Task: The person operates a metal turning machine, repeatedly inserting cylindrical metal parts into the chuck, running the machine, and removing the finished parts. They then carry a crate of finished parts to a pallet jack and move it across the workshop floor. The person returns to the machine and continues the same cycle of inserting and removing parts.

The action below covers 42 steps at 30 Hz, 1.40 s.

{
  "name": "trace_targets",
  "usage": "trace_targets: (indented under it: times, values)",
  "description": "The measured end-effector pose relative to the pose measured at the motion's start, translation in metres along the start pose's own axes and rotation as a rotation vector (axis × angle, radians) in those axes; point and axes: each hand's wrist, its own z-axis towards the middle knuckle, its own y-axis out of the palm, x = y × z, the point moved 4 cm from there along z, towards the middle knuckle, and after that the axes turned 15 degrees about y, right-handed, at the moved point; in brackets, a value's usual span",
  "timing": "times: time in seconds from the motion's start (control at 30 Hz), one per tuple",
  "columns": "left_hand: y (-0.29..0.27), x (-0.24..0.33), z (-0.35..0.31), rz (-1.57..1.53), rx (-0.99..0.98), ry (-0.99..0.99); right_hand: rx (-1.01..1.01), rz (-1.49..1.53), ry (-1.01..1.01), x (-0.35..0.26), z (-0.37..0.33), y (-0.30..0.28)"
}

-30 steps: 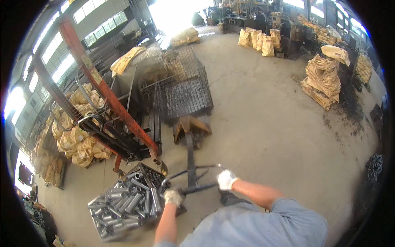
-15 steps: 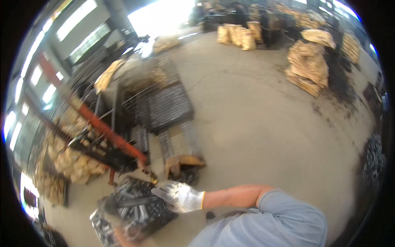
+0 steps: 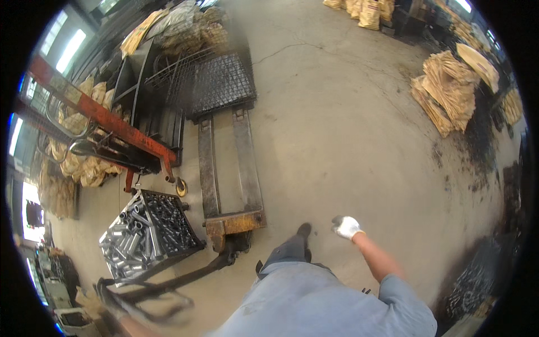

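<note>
Head view: a pallet truck (image 3: 234,223) stands on the concrete floor (image 3: 325,140), left of the person's legs, its two long forks (image 3: 250,168) pointing away and reaching to the near edge of a black wire-mesh cage (image 3: 219,84). From the rusty yellow end of the truck, its handle (image 3: 174,282) slants down to the lower left, past the near edge of a crate. The left hand (image 3: 114,308) is at the looped end of this handle, but it is too blurred to tell how its fingers are closed. The right hand (image 3: 347,227), in a white glove with greyish fingertips, hangs out to the side above the floor, well apart from the truck; its fingers look drawn together, though I cannot tell how tightly. Shiny metal tubes (image 3: 129,241) lie heaped at all angles in the crate (image 3: 174,222), whose dark mesh side faces the truck. Just beyond the crate's far corner is a yellow caster (image 3: 181,187) of a red-framed lifter (image 3: 123,132), with bulging tan sacks (image 3: 84,163) behind it. Across the floor on the right are a stack of flattened tan sacks (image 3: 446,92) and, nearer the person, a dark heap of metal pieces (image 3: 474,281).
</note>
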Motion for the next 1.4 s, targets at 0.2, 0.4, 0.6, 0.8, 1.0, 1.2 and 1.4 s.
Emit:
trace_targets:
  times: [0.2, 0.4, 0.6, 0.8, 1.0, 1.2, 1.4]
  values:
    - [-0.01, 0.042, -0.063, 0.765, 0.251, -0.125, -0.01, -0.211, -0.204, -0.12, 0.143, -0.119]
    - [0.143, 0.07, -0.156, 1.026, -0.021, -0.351, -0.048, -0.291, -0.27, -0.173, 0.234, -0.21]
    - [0.386, 0.084, -0.257, 0.775, -0.763, -0.656, -0.166, -0.489, -0.168, -0.109, 0.356, -0.262]
    - [0.687, 0.142, -0.264, 0.438, -1.141, -0.688, -0.223, -0.431, -0.064, -0.089, 0.52, -0.369]
    - [0.996, 0.34, -0.078, 0.056, -1.129, -0.492, -0.108, -0.275, 0.072, -0.112, 0.619, -0.512]
    - [1.19, 0.446, 0.119, -0.073, -0.974, -0.199, -0.239, -0.286, 0.088, -0.178, 0.747, -0.623]
    - [1.416, 0.477, 0.271, -0.089, -0.814, -0.13, -0.184, 0.317, 0.333, -0.144, 0.892, -0.708]
